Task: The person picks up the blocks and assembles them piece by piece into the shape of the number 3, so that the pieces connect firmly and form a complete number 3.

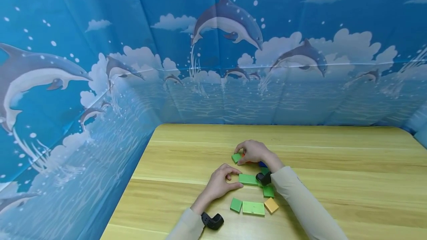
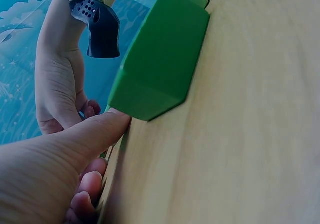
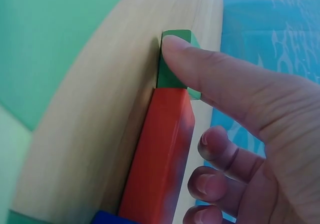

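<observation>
My right hand pinches a small green block between thumb and fingers. In the right wrist view this block stands against the end of a long red block, and the other fingers curl loosely beside the red one. Nearer to me, my left hand grips the left end of a longer green block between thumb and forefinger. In the left wrist view the left thumb tip partly disappears behind a close green block.
A blue block shows partly under the right wrist. Another green block lies below the right wrist's camera. Closer to me are a small green block, a light green block and a yellow block on the wooden table.
</observation>
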A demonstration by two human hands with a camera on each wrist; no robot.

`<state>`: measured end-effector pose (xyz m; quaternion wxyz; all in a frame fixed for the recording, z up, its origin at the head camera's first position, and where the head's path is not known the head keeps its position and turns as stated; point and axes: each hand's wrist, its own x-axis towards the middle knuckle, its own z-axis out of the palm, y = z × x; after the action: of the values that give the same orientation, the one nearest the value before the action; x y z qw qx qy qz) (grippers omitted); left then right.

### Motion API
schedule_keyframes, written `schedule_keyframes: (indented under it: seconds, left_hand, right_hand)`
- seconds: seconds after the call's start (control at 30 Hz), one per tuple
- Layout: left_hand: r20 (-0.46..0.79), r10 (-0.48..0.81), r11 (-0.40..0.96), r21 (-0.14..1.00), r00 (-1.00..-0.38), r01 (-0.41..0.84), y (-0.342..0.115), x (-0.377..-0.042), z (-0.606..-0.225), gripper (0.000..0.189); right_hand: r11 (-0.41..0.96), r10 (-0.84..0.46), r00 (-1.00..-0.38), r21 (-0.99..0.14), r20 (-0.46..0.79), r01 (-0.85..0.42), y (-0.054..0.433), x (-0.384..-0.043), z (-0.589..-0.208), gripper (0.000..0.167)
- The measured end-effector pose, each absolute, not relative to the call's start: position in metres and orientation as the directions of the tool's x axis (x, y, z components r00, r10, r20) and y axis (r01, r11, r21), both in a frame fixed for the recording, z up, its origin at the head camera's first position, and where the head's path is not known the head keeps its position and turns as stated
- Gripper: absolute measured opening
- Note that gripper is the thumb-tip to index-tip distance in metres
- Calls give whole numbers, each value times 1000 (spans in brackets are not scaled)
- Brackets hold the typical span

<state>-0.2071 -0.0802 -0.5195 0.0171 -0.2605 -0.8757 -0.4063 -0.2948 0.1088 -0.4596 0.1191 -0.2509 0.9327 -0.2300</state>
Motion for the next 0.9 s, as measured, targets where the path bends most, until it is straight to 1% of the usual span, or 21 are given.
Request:
schedule_keyframes:
  seconds: [0.9]
  left_hand:
    - [225, 443, 536, 710, -868, 457, -81, -209, -517, 33]
  right_hand:
    - [769, -512, -854, -491, -91, -409, 109, -293, -459, 33]
